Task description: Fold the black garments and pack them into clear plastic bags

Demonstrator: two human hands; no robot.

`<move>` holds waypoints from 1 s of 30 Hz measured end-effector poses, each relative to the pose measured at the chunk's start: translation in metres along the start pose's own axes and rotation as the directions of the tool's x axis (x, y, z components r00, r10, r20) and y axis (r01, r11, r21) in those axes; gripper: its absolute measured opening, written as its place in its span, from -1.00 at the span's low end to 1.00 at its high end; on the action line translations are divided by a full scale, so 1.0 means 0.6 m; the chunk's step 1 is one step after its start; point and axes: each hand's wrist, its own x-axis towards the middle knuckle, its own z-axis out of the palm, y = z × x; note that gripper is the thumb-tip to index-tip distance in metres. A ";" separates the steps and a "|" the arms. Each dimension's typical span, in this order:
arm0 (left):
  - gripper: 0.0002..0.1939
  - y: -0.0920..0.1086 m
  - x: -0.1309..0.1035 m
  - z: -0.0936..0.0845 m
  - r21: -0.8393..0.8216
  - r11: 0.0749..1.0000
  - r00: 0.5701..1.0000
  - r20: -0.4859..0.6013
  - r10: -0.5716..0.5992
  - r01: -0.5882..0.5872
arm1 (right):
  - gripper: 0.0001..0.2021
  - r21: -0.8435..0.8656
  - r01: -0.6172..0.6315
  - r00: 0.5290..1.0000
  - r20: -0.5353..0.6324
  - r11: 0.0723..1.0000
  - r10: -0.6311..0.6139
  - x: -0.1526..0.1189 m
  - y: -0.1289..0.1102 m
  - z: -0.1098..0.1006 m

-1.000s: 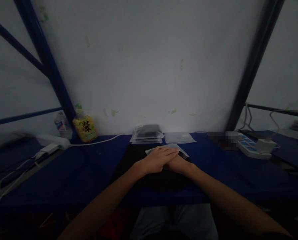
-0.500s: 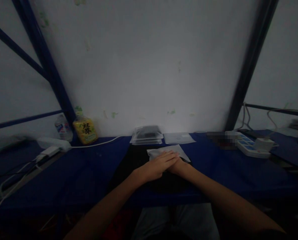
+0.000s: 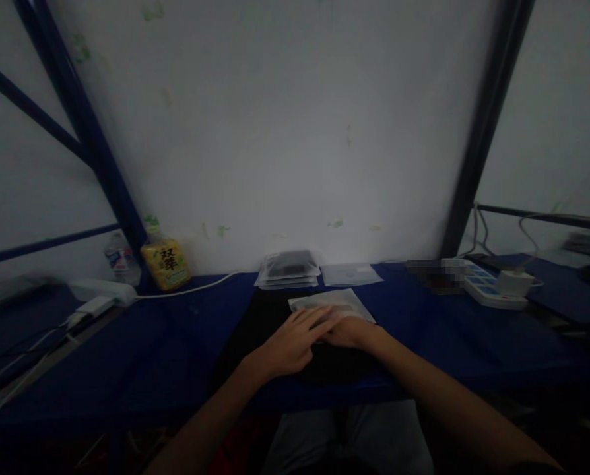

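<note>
A pale, translucent flat bag (image 3: 357,302) lies on a black mat (image 3: 253,336) in front of me. My left hand (image 3: 295,340) is over the bag's near left part, its fingers stretched out and slightly apart. Those fingertips reach the fingers of my right hand (image 3: 352,331), which rests low at the bag's near edge. Most of the right fingers are hidden behind the left ones, so their grip does not show. What lies beneath both hands is hidden too.
Against the wall stand a stack of similar bags (image 3: 288,269) and another flat bag (image 3: 352,274). At left are a yellow package (image 3: 166,264), a plastic bottle (image 3: 121,257) and white cables. A power strip (image 3: 488,287) with a plug sits at right on the blue table (image 3: 166,356).
My left hand has slid left and toward me, off the back of my right hand, and its fingers have spread. The right hand has shifted slightly left. The view has tilted a little.
</note>
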 end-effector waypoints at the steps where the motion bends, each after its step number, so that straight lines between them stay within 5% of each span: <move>1: -0.10 -0.006 -0.011 0.002 0.016 0.999 0.998 -0.048 -0.035 0.036 | -0.57 0.016 0.007 1.000 0.009 1.000 -0.007 -0.004 0.001 -0.008; 7: -0.80 -0.030 -0.050 0.011 0.104 0.989 0.970 -0.230 -0.080 0.106 | -0.61 -0.033 -0.034 0.999 -0.003 0.999 0.034 -0.003 -0.008 -0.023; 13: -0.81 -0.022 -0.050 0.018 0.180 0.967 0.939 -0.325 -0.114 0.180 | -0.69 -0.137 -0.079 0.985 -0.163 0.987 0.057 -0.021 -0.040 -0.023; 18: -0.75 -0.015 -0.049 0.017 0.159 0.971 0.910 -0.400 -0.104 0.180 | -0.69 -0.246 -0.089 0.894 -0.446 0.965 -0.032 -0.066 -0.084 0.000; 24: -0.66 -0.006 -0.053 0.009 0.160 0.982 0.901 -0.434 -0.020 0.099 | -0.74 -0.405 0.002 0.934 -0.325 0.914 -0.146 -0.052 -0.113 -0.002; 30: -0.73 -0.014 -0.063 0.001 0.187 0.978 0.913 -0.408 -0.003 0.087 | -0.77 -0.472 0.032 0.948 -0.266 0.881 -0.176 -0.054 -0.087 -0.022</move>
